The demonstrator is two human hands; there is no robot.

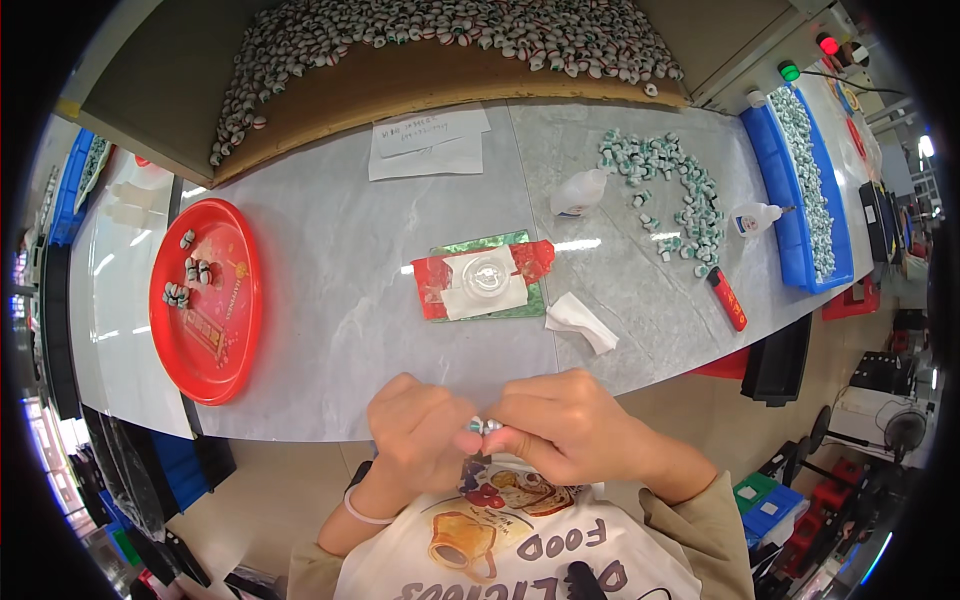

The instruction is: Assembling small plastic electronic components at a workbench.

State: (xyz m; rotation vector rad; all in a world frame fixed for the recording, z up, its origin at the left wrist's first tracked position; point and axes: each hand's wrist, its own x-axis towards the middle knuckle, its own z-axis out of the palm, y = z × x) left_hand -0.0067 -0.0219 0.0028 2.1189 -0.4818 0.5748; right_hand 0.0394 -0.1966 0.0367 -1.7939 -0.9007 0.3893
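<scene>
Close to my body, just off the table's near edge, my left hand (pixel 415 425) and my right hand (pixel 560 420) meet fingertip to fingertip. Pinched between them is a small green-and-white piece (pixel 478 425), mostly covered by the fingers; a pale, shiny bit shows at its right end. Ahead of the hands, a small clear round dish (pixel 485 278) sits on white paper over a red wrapper (pixel 433 285) and a green board (pixel 530 305). A folded white tissue (pixel 582 322) lies to the right of it.
A red oval tray (pixel 207 385) at left bears several small pieces. Loose green-and-white pieces (pixel 690 200) spread at right, near two white squeeze bottles (pixel 580 192) and a red-handled tool (pixel 728 300). A blue bin (pixel 780 210) stands beyond. Striped white pieces (pixel 450 25) fill the back shelf.
</scene>
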